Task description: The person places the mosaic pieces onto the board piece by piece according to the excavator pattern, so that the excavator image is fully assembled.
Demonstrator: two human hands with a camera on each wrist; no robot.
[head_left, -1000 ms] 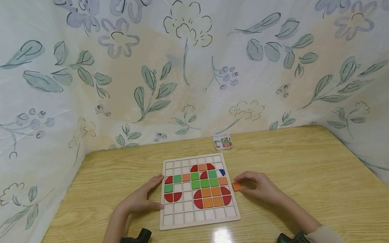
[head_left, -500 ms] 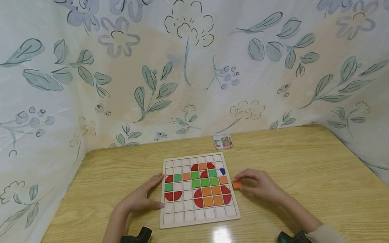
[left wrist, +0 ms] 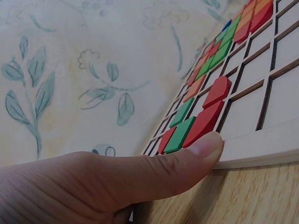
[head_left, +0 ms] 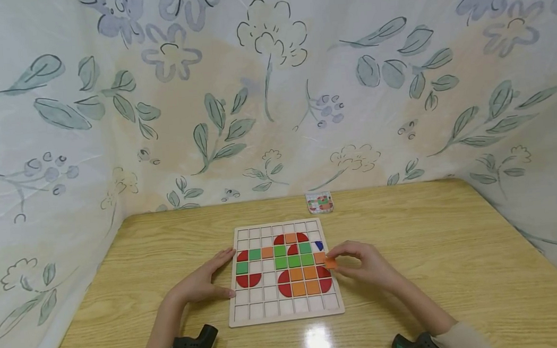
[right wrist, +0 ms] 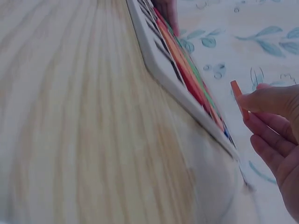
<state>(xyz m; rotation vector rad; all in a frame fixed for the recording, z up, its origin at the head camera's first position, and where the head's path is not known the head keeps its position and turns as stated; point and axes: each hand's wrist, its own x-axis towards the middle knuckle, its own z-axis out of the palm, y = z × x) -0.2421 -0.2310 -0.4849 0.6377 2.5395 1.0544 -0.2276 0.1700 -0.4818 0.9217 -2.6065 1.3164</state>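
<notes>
A wooden grid board [head_left: 287,311] lies on the table, with red quarter-round, green and orange square tiles set in its cells. One blue piece [head_left: 319,245] sits near its right edge. My right hand [head_left: 367,264] pinches an orange square tile [head_left: 331,263] between thumb and fingers at the board's right edge. In the right wrist view that orange tile [right wrist: 240,100] shows edge-on, held above the board. My left hand [head_left: 201,282] rests against the board's left edge, fingers extended. Its thumb [left wrist: 187,161] touches the rim beside a red tile [left wrist: 205,122] in the left wrist view.
A small card [head_left: 319,203] printed with a coloured grid pattern lies behind the board near the table's back edge. The wood-grain table [head_left: 406,219] runs back to a floral cloth [head_left: 275,115] hanging behind and at both sides.
My right hand has moved left, carrying the orange tile from beside the board to over its right edge. My left hand has kept its place.
</notes>
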